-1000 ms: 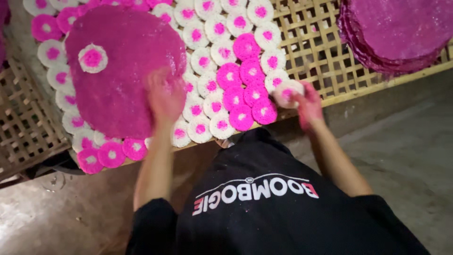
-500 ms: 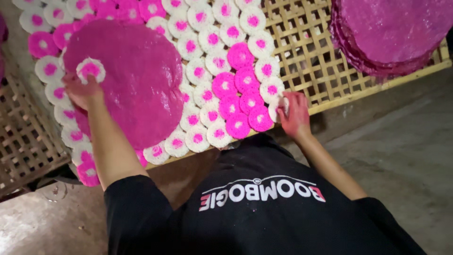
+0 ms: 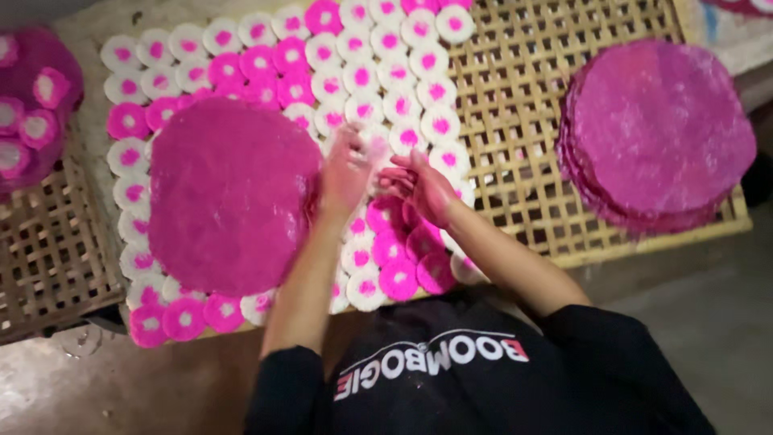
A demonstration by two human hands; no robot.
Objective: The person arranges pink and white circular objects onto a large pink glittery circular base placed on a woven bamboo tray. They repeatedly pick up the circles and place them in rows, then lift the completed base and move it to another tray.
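A big round pink sheet (image 3: 229, 197) lies on rows of small round discs (image 3: 362, 80), some white with pink centres and some all pink, spread over a bamboo lattice rack (image 3: 547, 121). My left hand (image 3: 346, 173) hovers, blurred, just right of the pink sheet, its fingers up by a white disc; whether it holds one is unclear. My right hand (image 3: 419, 185) is close beside it above the pink discs, fingers stretched towards the left hand with nothing seen in them.
A stack of large pink sheets (image 3: 656, 133) sits at the right end of the rack. At the far left is a pink heap with small discs on it (image 3: 32, 105), above a second lattice rack (image 3: 48, 250). Concrete floor (image 3: 725, 338) lies below.
My left hand went left to a small disc on the big pink sheet, then came back to the middle; that disc is gone from the sheet. My right hand moved in from the rack's near edge.
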